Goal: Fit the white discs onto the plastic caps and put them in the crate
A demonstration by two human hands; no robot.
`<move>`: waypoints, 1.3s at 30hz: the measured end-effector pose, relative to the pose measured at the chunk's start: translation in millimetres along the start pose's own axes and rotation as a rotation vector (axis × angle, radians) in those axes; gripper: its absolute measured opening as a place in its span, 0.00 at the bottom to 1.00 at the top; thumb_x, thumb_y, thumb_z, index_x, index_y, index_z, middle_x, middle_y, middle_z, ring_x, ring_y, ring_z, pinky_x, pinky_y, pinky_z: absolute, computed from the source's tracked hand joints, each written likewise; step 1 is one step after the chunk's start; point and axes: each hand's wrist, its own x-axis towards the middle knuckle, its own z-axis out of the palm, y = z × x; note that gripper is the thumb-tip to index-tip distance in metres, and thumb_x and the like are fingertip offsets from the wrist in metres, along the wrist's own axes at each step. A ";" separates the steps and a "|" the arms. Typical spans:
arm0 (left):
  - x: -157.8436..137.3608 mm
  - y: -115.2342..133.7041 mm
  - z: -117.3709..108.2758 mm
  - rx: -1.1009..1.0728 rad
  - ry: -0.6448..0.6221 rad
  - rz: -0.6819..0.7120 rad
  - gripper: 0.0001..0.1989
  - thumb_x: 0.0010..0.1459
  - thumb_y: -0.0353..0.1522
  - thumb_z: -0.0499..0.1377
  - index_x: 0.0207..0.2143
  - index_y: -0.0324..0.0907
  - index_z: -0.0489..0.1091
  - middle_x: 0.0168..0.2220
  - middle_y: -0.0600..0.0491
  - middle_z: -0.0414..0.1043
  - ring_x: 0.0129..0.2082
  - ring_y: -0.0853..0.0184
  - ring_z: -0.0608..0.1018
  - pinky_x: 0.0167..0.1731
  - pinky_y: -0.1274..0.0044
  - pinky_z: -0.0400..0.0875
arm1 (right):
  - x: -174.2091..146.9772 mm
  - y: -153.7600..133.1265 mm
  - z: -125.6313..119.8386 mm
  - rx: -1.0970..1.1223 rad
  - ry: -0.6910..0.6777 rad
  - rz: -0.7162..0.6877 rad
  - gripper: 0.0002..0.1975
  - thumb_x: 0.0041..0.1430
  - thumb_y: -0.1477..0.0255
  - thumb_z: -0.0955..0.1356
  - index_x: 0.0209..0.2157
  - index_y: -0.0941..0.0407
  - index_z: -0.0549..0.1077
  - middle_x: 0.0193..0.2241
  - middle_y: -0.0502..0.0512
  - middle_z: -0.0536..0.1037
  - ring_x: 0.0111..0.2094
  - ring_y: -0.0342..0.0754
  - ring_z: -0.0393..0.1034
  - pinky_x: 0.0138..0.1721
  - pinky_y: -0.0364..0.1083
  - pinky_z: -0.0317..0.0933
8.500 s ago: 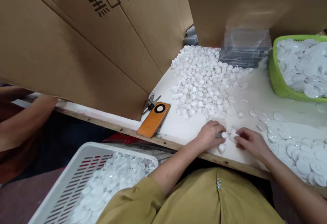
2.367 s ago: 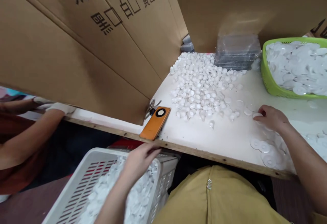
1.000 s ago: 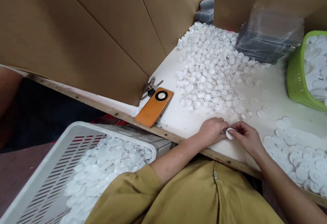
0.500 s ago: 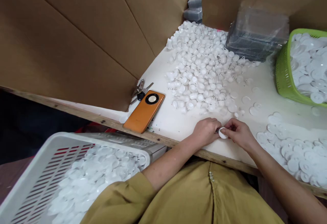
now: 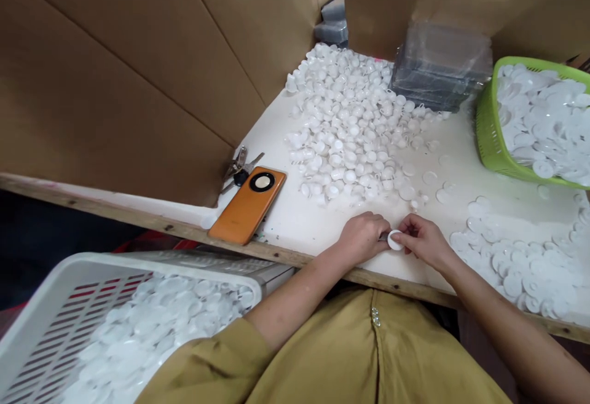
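Observation:
Close to the table's front edge, my right hand pinches a small round white plastic disc between thumb and fingers, tilted on edge. Facing it, my left hand is closed, knuckles up. A small dark grey piece pokes out from its fingers towards the disc; what it is, I cannot make out. Beyond both hands spreads a heap of small white cup-shaped pieces with thin loops. To the right of my right hand lie many loose flat white discs.
An orange phone and keys lie at the left. A green basket of white pieces stands at right, beside stacked plastic-wrapped packs. Below the edge is a white crate of white pieces. Cardboard walls the table.
The view has shifted slightly, so everything sits a little further left. The disc now shows more of its face between my hands. Both hands keep their grip.

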 end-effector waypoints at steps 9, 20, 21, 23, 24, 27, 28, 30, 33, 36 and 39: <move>-0.7 -2.3 2.8 -0.052 0.001 0.011 0.12 0.55 0.42 0.61 0.30 0.42 0.73 0.32 0.53 0.74 0.33 0.66 0.73 0.30 0.77 0.62 | 0.0 -5.0 3.5 0.098 -0.019 0.087 0.17 0.43 0.61 0.74 0.25 0.55 0.65 0.18 0.47 0.69 0.18 0.44 0.67 0.14 0.40 0.58; 1.2 -0.1 0.8 -0.026 -0.015 -0.004 0.13 0.55 0.42 0.60 0.27 0.41 0.72 0.30 0.52 0.74 0.33 0.65 0.73 0.28 0.77 0.61 | 0.2 -2.6 7.4 0.057 0.000 0.095 0.17 0.44 0.60 0.72 0.27 0.55 0.64 0.18 0.48 0.71 0.17 0.45 0.69 0.13 0.39 0.57; 1.4 0.1 0.9 -0.023 -0.012 -0.011 0.13 0.55 0.42 0.60 0.26 0.41 0.72 0.30 0.52 0.74 0.33 0.65 0.73 0.28 0.77 0.61 | 0.5 -2.0 7.2 0.033 -0.012 0.079 0.16 0.46 0.60 0.72 0.27 0.55 0.64 0.18 0.47 0.71 0.17 0.45 0.68 0.13 0.39 0.57; 1.4 -0.3 0.8 -0.033 -0.009 -0.011 0.13 0.55 0.42 0.60 0.27 0.41 0.72 0.30 0.53 0.74 0.33 0.65 0.73 0.28 0.77 0.61 | 0.6 -0.3 5.5 -0.019 -0.030 0.047 0.16 0.48 0.60 0.71 0.28 0.54 0.64 0.19 0.46 0.70 0.17 0.44 0.68 0.13 0.39 0.55; 1.2 -1.1 0.5 -0.042 -0.008 -0.005 0.13 0.55 0.42 0.60 0.27 0.42 0.72 0.30 0.53 0.74 0.33 0.65 0.73 0.29 0.77 0.61 | 0.4 0.4 4.2 -0.047 -0.029 0.034 0.16 0.49 0.59 0.71 0.28 0.54 0.64 0.19 0.46 0.70 0.17 0.43 0.67 0.14 0.39 0.55; -0.3 -3.9 -2.0 -0.086 -0.020 0.028 0.11 0.53 0.41 0.62 0.31 0.42 0.73 0.31 0.54 0.74 0.33 0.66 0.73 0.31 0.77 0.62 | 0.0 0.1 1.1 -0.117 -0.015 0.021 0.15 0.50 0.59 0.71 0.28 0.54 0.64 0.19 0.44 0.68 0.16 0.42 0.65 0.14 0.40 0.54; -0.9 -4.4 -3.2 -0.106 -0.030 0.041 0.11 0.51 0.40 0.64 0.32 0.42 0.73 0.32 0.55 0.74 0.34 0.66 0.73 0.32 0.77 0.63 | 0.2 -0.8 0.5 -0.131 -0.016 0.022 0.15 0.50 0.59 0.71 0.28 0.54 0.64 0.19 0.44 0.68 0.16 0.42 0.65 0.15 0.40 0.54; -1.5 -4.0 -5.3 -0.150 -0.058 0.050 0.16 0.47 0.42 0.67 0.35 0.43 0.73 0.33 0.55 0.75 0.35 0.65 0.73 0.34 0.77 0.64 | 1.2 -3.3 0.1 -0.140 -0.027 0.027 0.15 0.50 0.60 0.71 0.27 0.54 0.64 0.19 0.44 0.68 0.16 0.42 0.65 0.15 0.40 0.54; 0.6 0.9 -7.2 -0.160 -0.081 -0.039 0.18 0.47 0.45 0.66 0.34 0.42 0.72 0.33 0.54 0.75 0.35 0.64 0.74 0.35 0.76 0.65 | 4.6 -6.3 -0.3 -0.124 -0.060 0.047 0.15 0.49 0.61 0.71 0.27 0.54 0.63 0.17 0.44 0.68 0.16 0.43 0.66 0.15 0.40 0.54; 6.6 6.8 -10.8 -0.122 -0.137 -0.151 0.17 0.50 0.46 0.63 0.36 0.43 0.71 0.33 0.53 0.75 0.36 0.62 0.75 0.32 0.76 0.65 | 9.4 -8.3 -1.8 -0.130 -0.098 0.096 0.14 0.48 0.63 0.71 0.26 0.54 0.63 0.16 0.45 0.69 0.16 0.44 0.67 0.14 0.40 0.55; 13.9 9.0 -18.4 -0.086 -0.260 -0.185 0.21 0.49 0.48 0.63 0.39 0.44 0.69 0.35 0.53 0.74 0.37 0.60 0.76 0.31 0.76 0.66 | 14.2 -11.4 -3.0 -0.188 -0.104 0.130 0.12 0.48 0.67 0.71 0.26 0.55 0.63 0.18 0.45 0.69 0.14 0.43 0.66 0.14 0.40 0.57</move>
